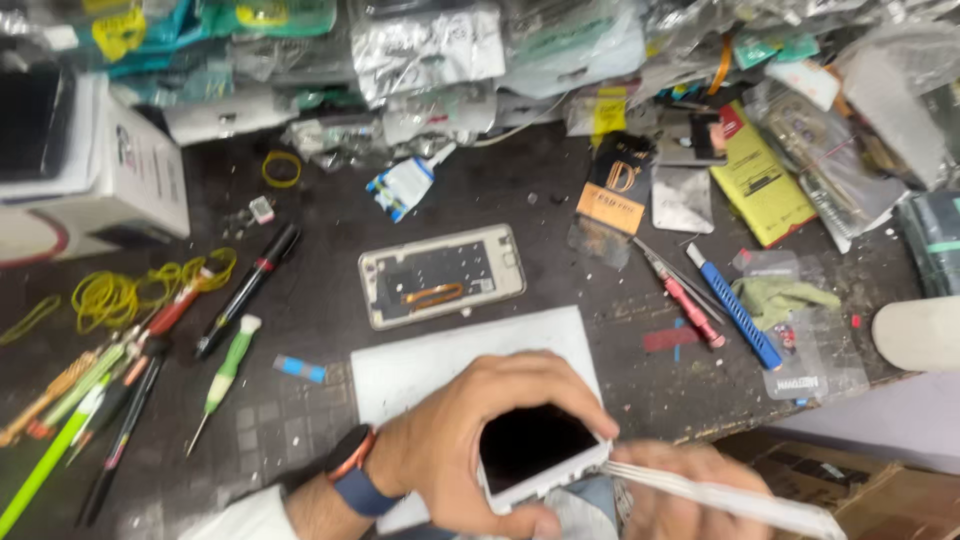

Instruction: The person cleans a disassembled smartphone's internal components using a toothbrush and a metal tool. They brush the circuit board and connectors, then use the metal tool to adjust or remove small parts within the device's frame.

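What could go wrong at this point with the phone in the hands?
The left hand grips the white phone off the bench edge while the right hand works white tweezers at its side: a slip might drop it or scratch the screen. The open back cover lies exposed among loose tools.

Dark, scuffed workbench [330, 300] fills most of the view, its top speckled with white crumbs and dust under even overhead light with no hard shadows. Behind the bench, along its far edge, runs a heap of crinkled plastic and foil bags [480, 50]; at its left end stands a white cardboard box [120, 170]. Past the bench's near right corner, a pale lilac surface [880, 415] and brown cardboard [850, 490] sit lower down.
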